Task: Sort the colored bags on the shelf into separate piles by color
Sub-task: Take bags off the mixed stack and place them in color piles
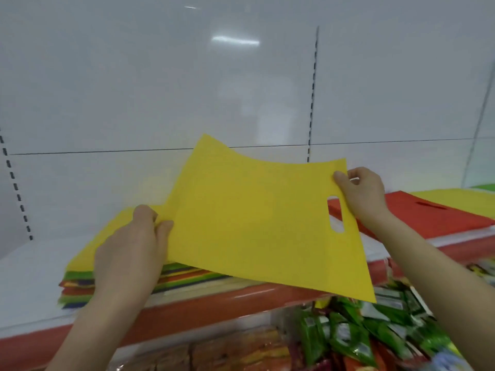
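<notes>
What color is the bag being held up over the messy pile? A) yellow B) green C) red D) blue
A: the bag that the right hand pinches by its corner, near the handle hole, is yellow all over.

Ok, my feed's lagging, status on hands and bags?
Right hand pinches lifted yellow bag near handle hole. Left hand on mixed stack, grip unclear. Yellow pile far right past red pile; nothing blocking.

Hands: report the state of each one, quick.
Left hand: rests on the mixed stack, fingers at the edge of the yellow bag; grip cannot be told.
Right hand: pinches the yellow bag near its handle cutout.
</notes>
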`<state>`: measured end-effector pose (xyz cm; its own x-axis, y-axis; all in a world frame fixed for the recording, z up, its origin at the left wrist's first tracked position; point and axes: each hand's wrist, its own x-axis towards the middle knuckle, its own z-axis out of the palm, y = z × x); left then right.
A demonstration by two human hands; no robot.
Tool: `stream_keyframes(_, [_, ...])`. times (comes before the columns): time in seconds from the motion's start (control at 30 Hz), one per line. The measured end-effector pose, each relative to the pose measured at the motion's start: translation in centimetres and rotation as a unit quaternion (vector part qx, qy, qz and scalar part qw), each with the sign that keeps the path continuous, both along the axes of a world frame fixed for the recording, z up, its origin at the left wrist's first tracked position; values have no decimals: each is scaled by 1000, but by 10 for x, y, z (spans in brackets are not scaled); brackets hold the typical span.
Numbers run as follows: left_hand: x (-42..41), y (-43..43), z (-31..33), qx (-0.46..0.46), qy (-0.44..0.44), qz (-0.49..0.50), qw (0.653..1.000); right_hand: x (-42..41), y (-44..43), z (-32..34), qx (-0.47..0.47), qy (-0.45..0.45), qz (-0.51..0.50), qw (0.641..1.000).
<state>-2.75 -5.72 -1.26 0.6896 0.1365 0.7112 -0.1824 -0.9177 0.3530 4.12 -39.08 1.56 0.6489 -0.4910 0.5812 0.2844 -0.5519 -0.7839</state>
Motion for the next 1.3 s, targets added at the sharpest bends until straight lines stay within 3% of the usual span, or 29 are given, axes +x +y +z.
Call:
stream_keyframes(0.53, [7, -339, -20, 14, 47, -185, 982, -127, -329, -24, -46, 44, -197, 978])
stream_keyframes(0.8, [14, -490, -30, 25, 61, -273, 960, -172, -453, -46, -12, 56, -279, 959])
stream_keyframes(1.03, [45, -591, -35, -9, 40, -302, 952, -158, -543, -65, 15, 52, -323, 945])
stream_keyframes(1.3, [89, -660, -22, -84, -1, -308, 948, -75, -629, -48, 16, 44, -314, 948])
